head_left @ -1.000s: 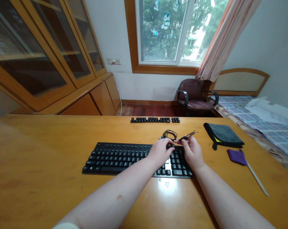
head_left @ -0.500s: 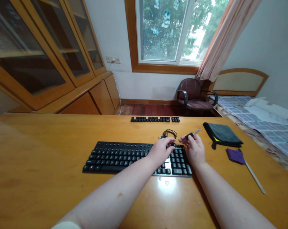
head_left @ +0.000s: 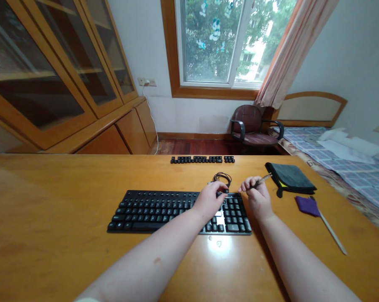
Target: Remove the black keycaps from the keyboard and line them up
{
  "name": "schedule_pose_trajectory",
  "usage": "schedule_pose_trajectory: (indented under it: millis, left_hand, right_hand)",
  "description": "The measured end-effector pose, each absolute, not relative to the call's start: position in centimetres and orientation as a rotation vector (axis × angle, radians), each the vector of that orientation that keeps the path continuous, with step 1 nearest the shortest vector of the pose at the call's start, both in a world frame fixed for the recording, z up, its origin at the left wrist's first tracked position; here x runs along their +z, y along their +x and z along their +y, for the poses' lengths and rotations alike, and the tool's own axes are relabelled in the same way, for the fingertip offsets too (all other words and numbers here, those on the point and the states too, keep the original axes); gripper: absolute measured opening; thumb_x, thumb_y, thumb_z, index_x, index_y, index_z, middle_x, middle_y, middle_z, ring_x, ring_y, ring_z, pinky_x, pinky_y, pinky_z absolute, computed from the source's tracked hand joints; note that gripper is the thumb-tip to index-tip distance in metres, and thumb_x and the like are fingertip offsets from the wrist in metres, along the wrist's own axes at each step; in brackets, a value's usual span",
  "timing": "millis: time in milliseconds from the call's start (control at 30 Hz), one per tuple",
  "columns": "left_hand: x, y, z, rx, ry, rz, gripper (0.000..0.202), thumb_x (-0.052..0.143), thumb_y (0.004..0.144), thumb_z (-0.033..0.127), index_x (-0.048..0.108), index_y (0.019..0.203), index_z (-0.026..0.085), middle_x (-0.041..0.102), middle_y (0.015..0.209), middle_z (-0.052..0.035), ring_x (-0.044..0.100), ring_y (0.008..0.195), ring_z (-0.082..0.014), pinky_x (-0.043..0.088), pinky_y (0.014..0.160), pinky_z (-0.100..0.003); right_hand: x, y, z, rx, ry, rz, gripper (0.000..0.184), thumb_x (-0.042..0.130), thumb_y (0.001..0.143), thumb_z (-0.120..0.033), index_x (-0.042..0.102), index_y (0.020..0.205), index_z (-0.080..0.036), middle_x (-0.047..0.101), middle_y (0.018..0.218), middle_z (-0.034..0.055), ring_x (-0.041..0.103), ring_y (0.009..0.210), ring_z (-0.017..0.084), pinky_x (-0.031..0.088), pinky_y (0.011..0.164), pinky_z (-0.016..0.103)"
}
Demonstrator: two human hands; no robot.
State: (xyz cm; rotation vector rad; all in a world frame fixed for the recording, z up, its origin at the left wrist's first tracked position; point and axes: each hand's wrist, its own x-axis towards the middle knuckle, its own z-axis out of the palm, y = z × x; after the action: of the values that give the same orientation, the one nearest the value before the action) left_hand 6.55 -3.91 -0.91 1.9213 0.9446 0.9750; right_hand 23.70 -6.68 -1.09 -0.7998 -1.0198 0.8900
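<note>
A black keyboard (head_left: 164, 209) lies on the wooden desk (head_left: 51, 218) in front of me. My left hand (head_left: 210, 200) rests over its right part, fingers pinched on a small black keycap (head_left: 224, 191) near the top edge. My right hand (head_left: 256, 196) is closed round a thin tool (head_left: 262, 179) whose handle points up and to the right. A row of loose black keycaps (head_left: 202, 159) is lined up at the desk's far edge. A coiled black cable (head_left: 222, 178) lies just behind the keyboard.
A dark folded cloth (head_left: 290, 178) lies at the right, with a purple-headed brush (head_left: 317, 214) nearer me. Beyond the desk stand a brown armchair (head_left: 254, 126), a bed (head_left: 349, 163) and glass-fronted cabinets (head_left: 51, 75).
My right hand has drawn the tool in from the desk behind the keyboard towards my left hand, and its handle now points more upward. My left hand stayed on the keys.
</note>
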Motion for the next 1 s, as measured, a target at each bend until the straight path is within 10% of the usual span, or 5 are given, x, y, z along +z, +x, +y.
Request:
schedule_pose_trajectory:
  millis: [400, 1000]
  left_hand:
    - [-0.6, 6.4, -4.0, 0.983, 1.982, 0.871, 0.018, 0.057, 0.075, 0.010, 0.059, 0.090, 0.020, 0.057, 0.091, -0.0024, 0.056, 0.088, -0.0153, 0.048, 0.083, -0.030]
    - [-0.4, 6.8, -4.3, 0.938, 2.160, 0.898, 0.016, 0.053, 0.077, 0.014, 0.060, 0.091, 0.018, 0.059, 0.096, -0.0049, 0.055, 0.090, -0.0171, 0.045, 0.084, -0.032]
  right_hand:
    - [-0.7, 23.5, -7.3, 0.457, -1.396, -1.804, 0.019, 0.061, 0.076, -0.035, 0.066, 0.087, -0.021, 0.066, 0.077, 0.0025, 0.057, 0.066, 0.016, 0.045, 0.064, 0.029]
    - [-3.3, 31.1, 3.1, -0.120, -2.261, -1.637, 0.028, 0.049, 0.082, -0.041, 0.067, 0.098, -0.026, 0.069, 0.098, 0.0050, 0.062, 0.087, 0.023, 0.042, 0.067, 0.030]
